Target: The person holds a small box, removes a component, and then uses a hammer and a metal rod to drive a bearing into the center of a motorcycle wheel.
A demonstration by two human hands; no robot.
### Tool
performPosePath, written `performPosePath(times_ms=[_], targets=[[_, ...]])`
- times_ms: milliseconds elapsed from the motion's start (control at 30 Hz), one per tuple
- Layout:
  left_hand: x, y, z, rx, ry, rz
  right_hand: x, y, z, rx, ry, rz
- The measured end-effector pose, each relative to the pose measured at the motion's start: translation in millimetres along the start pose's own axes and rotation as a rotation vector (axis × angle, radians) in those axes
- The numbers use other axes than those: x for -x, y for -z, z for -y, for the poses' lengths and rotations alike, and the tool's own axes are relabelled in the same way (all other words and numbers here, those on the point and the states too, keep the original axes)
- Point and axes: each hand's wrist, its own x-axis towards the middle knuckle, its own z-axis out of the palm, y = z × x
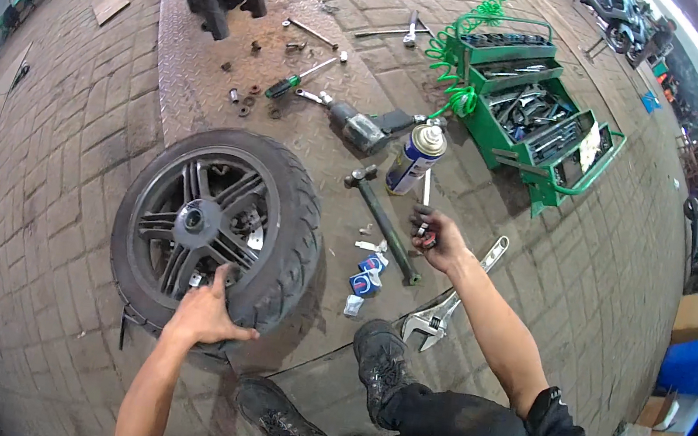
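left fingers (220,282): spread wide, grasping nothing, perhaps to steady wheel (198,223) | wheel: flat beneath them | right fingers (421,217): curled round tool (429,239), apparently by its handle for control | hammer (383,224): left of right fingers

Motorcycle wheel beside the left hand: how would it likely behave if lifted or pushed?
The wheel is probably heavy and stiff, given its thick tyre around a rigid-looking rim. Lying on its side, it seems likelier to drag than roll. The tyre's grooved tread should resist slipping.
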Motion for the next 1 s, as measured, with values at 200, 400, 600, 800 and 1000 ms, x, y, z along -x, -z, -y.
performPosePath(times_ms=[200, 400, 600, 800, 1000], targets=[[35, -44, -10, -0.045, -0.029, 0.078, 21, -57, -4, 0.188, 0.037, 0.047], [53, -98, 3, 0.13, -0.084, -0.069, 18, -164, -55, 0.98, 0.462, 0.465], [62, -53, 31, 0.492, 0.077, -0.333, 11, -258, -117, 1.534, 0.615, 0.912], [31, -65, 70, 0.457, 0.133, -0.772, -1, -272, -150, 1.647, 0.751, 0.914], [5, -58, 69, 0.349, 0.046, -0.88, 6, -275, -150, 1.807, 0.831, 0.85]])
